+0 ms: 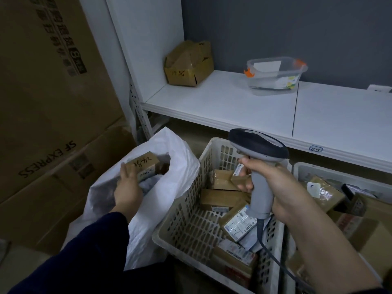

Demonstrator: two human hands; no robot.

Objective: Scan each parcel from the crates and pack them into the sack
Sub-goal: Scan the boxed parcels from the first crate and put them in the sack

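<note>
Hands both occupied. Left hand point(127, 185) fingers curl over the near edge of small brown cardboard parcel point(146, 163), inside gaping mouth of white woven sack point(180, 164). Sack rim touches left wall of white perforated plastic crate point(186, 219). Right hand point(282, 187) wraps tight round grey handheld scanner point(257, 145) above crate.

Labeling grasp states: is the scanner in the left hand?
No, the right hand grips the scanner while the left hand holds a parcel over the sack.
</note>
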